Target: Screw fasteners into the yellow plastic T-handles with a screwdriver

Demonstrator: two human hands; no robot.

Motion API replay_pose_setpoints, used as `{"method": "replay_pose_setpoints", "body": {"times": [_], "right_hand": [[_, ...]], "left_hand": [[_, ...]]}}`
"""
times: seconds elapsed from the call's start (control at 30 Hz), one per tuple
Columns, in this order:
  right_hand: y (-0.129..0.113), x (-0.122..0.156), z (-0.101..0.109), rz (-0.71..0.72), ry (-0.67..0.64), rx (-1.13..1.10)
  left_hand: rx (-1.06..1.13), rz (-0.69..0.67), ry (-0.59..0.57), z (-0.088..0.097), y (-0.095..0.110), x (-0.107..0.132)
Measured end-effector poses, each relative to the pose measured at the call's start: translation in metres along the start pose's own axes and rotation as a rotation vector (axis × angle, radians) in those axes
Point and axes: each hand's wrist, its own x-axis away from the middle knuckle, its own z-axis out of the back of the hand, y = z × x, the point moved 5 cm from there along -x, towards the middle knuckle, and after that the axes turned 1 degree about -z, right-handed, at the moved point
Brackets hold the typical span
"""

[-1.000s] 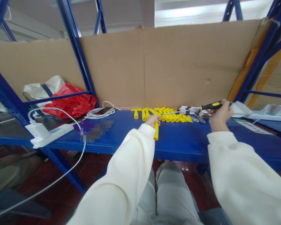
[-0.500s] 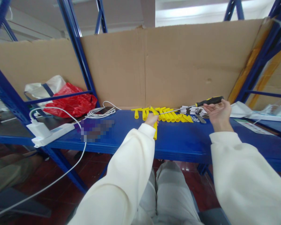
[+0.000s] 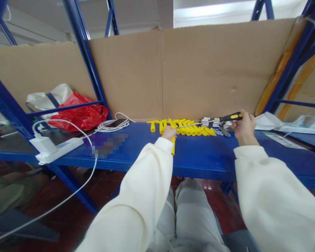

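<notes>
My left hand is closed around a yellow plastic T-shaped piece, whose tubular end sticks out below the fingers. My right hand grips the black and yellow handle of a screwdriver. Its long metal shaft runs leftward, nearly level, to the piece in my left hand; the tip's exact contact is hidden by the fingers. Behind the hands, several similar yellow pieces lie in a row on the blue shelf. Small metal parts lie left of my right hand, close to a flat grey item.
Cardboard walls the back of the blue shelf. At left are a red plastic bag, a coiled white cable and a white power strip. A printed sheet lies at right. Blue posts frame the space.
My right hand has turned and closed around the screwdriver handle, its fingers more open before. The handle has rotated, showing more yellow, and sits slightly lower. My left hand stays nearly in place.
</notes>
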Motion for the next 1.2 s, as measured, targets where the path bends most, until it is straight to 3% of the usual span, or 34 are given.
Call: {"method": "replay_pose_setpoints", "body": {"times": [0.33, 0.47, 0.63, 1.2], "right_hand": [[0.003, 0.010, -0.003, -0.245, -0.012, -0.074], [-0.001, 0.016, -0.005, -0.188, -0.004, 0.025], [-0.007, 0.020, -0.003, -0.045, 0.097, 0.211], [0.002, 0.007, -0.004, -0.192, -0.068, -0.011]], "left_hand": [[-0.137, -0.007, 0.045, 0.003, 0.005, 0.008], [-0.130, 0.014, 0.061, 0.003, 0.008, 0.014], [-0.161, 0.011, 0.065, 0.002, 0.011, 0.018], [-0.294, -0.010, 0.049, 0.002, 0.012, 0.017]]}}
